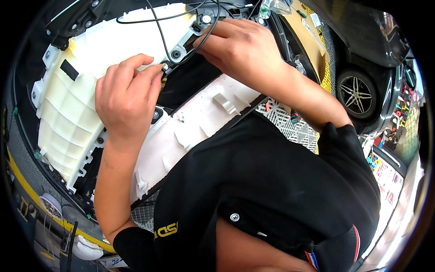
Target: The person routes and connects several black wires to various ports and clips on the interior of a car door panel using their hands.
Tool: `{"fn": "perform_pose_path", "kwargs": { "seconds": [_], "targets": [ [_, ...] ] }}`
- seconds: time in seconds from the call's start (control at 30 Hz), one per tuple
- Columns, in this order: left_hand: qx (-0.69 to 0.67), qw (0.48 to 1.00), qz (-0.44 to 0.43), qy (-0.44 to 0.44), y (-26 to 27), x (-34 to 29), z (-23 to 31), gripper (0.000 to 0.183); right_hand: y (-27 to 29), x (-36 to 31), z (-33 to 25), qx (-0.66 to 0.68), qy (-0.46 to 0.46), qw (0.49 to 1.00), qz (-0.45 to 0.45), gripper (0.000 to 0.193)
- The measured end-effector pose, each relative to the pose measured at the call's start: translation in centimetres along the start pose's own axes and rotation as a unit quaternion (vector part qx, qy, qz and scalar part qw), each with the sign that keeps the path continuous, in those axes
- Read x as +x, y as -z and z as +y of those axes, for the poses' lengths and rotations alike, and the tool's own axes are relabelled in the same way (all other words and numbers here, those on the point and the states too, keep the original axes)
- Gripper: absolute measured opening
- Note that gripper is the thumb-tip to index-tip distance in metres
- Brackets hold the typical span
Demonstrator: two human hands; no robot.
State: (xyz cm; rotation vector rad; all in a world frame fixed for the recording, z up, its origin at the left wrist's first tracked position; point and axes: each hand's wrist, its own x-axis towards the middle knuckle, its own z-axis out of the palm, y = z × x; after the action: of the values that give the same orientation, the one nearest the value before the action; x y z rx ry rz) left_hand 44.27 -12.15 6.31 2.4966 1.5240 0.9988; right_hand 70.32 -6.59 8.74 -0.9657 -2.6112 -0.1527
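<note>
A thin black cable (159, 32) loops over a large cream-white plastic panel (97, 50). My left hand (129, 93) is closed, with thumb and forefinger pinching a small connector (166, 67) at the cable's lower end. On the other side of the loop, my right hand (244, 45) has its fingers curled in where the cable passes; their tips are partly hidden. Between the hands is a white bracket arm (177, 52) with a round dark-centred fastener. Below them lies a long pale trim piece (199, 124) with raised clips, beside a dark opening.
To the right stands a dark car with a spoked wheel (356, 94). A cardboard sheet (306, 34) lies at the upper right, above white floor grating (290, 124). At the lower left is a small tub of fasteners (50, 206), near a yellow floor line.
</note>
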Motion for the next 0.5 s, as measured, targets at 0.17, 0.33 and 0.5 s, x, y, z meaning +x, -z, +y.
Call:
{"fn": "perform_pose_path", "kwargs": {
  "seconds": [0.17, 0.33, 0.5],
  "targets": [
    [-0.004, 1.0, -0.012, 0.001, 0.3, 0.0, 0.1, 0.019, 0.7, 0.3, 0.8, -0.038, 0.021, 0.999, 0.015, 0.012],
    [-0.009, 1.0, -0.013, 0.007, 0.2, 0.0, 0.1, 0.019, 0.9, -1.3, 4.5, 0.006, 0.101, 0.995, 0.003, 0.013],
    [-0.007, 1.0, -0.019, 0.005, 0.3, 0.0, 0.1, 0.019, 1.4, -1.6, 6.9, 0.004, 0.121, 0.993, -0.001, 0.024]
  ]
}}
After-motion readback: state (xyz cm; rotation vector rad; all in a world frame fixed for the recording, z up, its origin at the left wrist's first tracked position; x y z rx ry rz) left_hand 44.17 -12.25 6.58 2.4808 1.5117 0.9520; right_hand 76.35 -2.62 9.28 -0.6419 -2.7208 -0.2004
